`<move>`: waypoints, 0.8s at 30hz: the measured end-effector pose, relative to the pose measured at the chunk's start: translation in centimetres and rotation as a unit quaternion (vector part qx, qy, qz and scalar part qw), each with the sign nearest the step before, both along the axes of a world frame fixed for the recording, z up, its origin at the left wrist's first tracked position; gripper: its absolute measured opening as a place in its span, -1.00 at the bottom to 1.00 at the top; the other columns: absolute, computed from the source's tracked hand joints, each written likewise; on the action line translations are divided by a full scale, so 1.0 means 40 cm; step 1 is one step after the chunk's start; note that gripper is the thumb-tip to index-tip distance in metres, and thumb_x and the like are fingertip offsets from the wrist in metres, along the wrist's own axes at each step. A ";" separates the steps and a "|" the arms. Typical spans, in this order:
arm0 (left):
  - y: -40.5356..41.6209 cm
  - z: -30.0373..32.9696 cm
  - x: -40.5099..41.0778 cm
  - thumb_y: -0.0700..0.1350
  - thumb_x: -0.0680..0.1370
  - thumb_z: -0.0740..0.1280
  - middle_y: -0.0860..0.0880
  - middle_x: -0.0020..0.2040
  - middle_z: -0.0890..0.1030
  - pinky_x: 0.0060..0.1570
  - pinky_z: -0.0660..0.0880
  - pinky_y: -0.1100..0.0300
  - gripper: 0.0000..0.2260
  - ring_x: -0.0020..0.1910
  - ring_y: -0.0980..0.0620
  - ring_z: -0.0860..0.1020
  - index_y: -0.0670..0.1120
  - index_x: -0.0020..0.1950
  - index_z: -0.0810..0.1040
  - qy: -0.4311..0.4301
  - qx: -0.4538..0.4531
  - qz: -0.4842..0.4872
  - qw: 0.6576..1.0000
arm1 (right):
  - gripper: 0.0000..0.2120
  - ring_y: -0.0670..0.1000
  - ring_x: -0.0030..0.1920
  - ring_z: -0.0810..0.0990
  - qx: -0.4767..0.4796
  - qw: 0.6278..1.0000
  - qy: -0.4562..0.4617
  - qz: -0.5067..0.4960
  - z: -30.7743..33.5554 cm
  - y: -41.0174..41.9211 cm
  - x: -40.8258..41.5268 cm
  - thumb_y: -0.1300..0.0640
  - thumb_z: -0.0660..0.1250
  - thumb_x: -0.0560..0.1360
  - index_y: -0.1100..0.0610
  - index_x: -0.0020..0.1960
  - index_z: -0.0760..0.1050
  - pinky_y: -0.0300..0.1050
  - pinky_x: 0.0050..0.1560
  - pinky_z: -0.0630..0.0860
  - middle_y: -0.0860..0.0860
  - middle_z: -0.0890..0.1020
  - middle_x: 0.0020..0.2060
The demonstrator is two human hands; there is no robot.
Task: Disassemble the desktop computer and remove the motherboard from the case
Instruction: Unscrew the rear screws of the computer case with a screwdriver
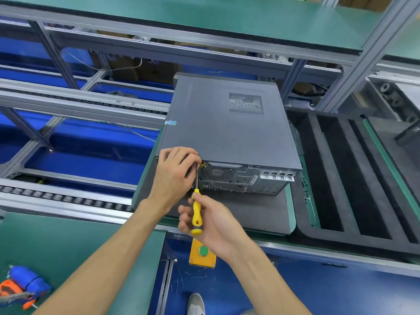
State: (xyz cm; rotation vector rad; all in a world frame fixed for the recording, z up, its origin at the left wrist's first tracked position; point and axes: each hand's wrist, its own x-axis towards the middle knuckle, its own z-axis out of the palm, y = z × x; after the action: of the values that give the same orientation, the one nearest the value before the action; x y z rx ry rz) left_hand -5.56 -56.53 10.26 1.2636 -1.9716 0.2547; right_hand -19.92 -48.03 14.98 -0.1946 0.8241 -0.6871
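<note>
I note: computer case (pixel 227 128) – matt grey metal, perforated vent | screwdriver (pixel 196 214) – glossy yellow plastic handle, bare steel shaft | tray (pixel 341 178) – matt black foam | bench (pixel 56 246) – smooth green mat

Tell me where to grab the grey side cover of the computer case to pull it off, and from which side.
Grip the side cover at its near rear edge, above the fan grille, coming from the rear panel. That edge faces the person and lies bare right of the left hand; probably best, the far end abuts the frame.
</note>
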 end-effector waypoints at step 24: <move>-0.004 -0.004 0.002 -0.21 0.50 0.43 0.02 0.03 0.64 0.10 0.37 0.08 -0.91 0.09 0.04 0.54 -0.09 -0.02 0.61 0.020 0.011 -0.007 1.000 | -0.78 -0.05 -0.43 0.36 0.004 0.999 -0.036 -0.001 -0.008 0.002 -0.012 0.07 0.31 0.62 0.21 0.11 0.41 -0.23 -0.47 0.37 0.10 0.50 -0.32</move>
State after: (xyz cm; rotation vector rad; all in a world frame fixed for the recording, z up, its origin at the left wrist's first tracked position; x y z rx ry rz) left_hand -5.50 -56.70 10.11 1.2577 -1.9535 0.1999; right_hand -20.42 -47.96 14.68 -0.1614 0.7583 -0.6891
